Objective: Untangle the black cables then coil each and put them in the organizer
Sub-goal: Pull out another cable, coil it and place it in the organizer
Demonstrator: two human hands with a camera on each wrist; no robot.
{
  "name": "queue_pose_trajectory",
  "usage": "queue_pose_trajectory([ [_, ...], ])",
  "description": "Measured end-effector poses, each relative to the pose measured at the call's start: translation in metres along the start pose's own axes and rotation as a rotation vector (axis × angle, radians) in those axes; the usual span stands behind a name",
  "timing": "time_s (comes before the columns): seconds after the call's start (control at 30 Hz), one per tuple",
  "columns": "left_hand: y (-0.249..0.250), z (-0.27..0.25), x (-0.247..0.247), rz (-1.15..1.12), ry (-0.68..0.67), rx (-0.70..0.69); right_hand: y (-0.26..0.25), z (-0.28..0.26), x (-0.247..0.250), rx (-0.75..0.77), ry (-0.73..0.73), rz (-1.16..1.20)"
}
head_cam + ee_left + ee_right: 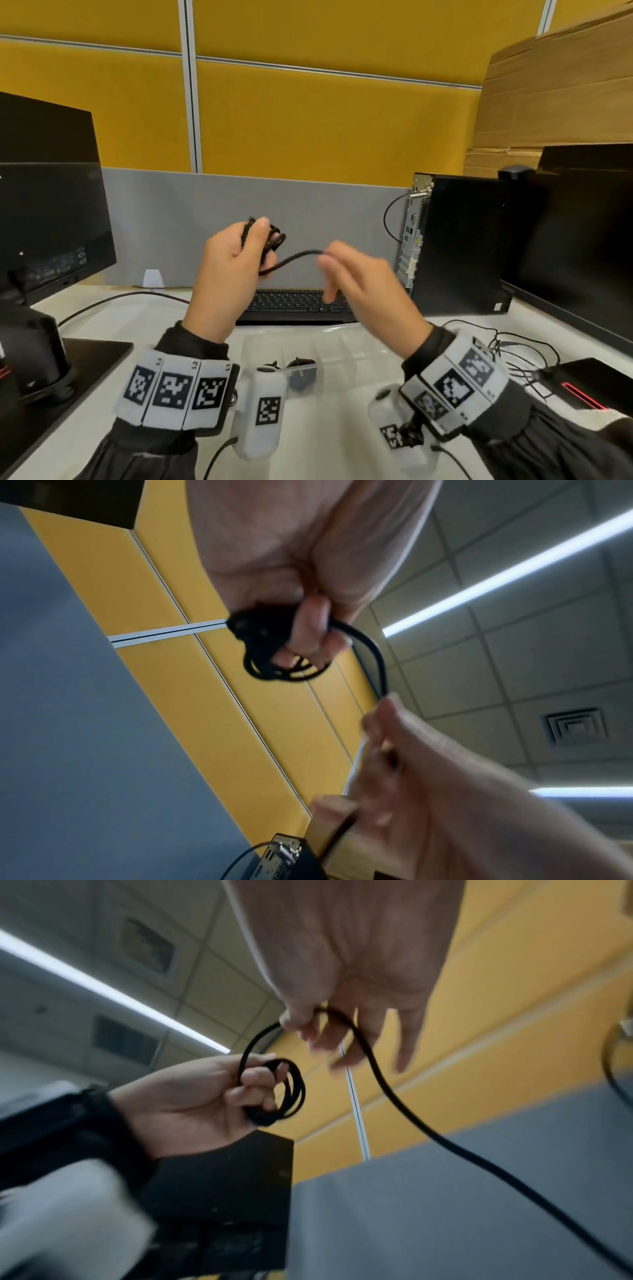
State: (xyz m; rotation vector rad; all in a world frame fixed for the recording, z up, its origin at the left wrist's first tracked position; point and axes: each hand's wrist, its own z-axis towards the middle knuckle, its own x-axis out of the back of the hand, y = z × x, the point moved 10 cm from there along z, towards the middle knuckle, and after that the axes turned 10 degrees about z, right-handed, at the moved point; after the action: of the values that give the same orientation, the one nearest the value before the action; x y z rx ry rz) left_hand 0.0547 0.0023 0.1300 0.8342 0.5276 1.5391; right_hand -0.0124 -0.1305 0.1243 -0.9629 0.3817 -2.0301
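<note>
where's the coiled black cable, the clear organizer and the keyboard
coiled black cable [291, 1091], right wrist view, on the loops.
clear organizer [337, 346], head view, on a divider wall.
keyboard [291, 303], head view, on the keys.

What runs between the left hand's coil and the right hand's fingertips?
A short free stretch of the same black cable arcs from the coil held in the left hand to the right hand, which pinches it; clearest in the right wrist view.

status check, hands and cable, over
Left hand grips coiled black cable. Right hand pinches its loose end. Clear organizer below, unobstructed.

Both hands [236, 270] hold a black cable [291, 258] above the keyboard [294, 303].
</note>
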Motion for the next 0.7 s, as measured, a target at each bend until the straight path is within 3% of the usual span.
queue_pose_trajectory([
  [0.1, 0.002, -0.007, -0.029, -0.116, -0.218, 0.067, -0.040, 0.011, 0.034, 0.283, 0.209, -0.185],
  [0.17, 0.005, -0.014, -0.047, -0.204, -0.356, 0.112, -0.055, 0.014, 0.045, 0.384, 0.317, -0.319],
  [0.3, 0.017, -0.026, -0.058, -0.392, -0.518, 0.143, -0.065, 0.007, 0.061, 0.495, 0.457, -0.361],
  [0.4, 0.025, -0.034, -0.061, -0.528, -0.586, 0.188, -0.060, 0.005, 0.065, 0.477, 0.485, -0.392],
  [0.53, 0.033, -0.030, -0.057, -0.759, -0.555, 0.186, -0.032, 0.010, 0.058, 0.272, 0.312, -0.389],
  [0.7, 0.040, -0.019, -0.040, -1.036, -0.436, 0.135, 0.019, -0.012, 0.007, -0.071, -0.184, -0.502],
])
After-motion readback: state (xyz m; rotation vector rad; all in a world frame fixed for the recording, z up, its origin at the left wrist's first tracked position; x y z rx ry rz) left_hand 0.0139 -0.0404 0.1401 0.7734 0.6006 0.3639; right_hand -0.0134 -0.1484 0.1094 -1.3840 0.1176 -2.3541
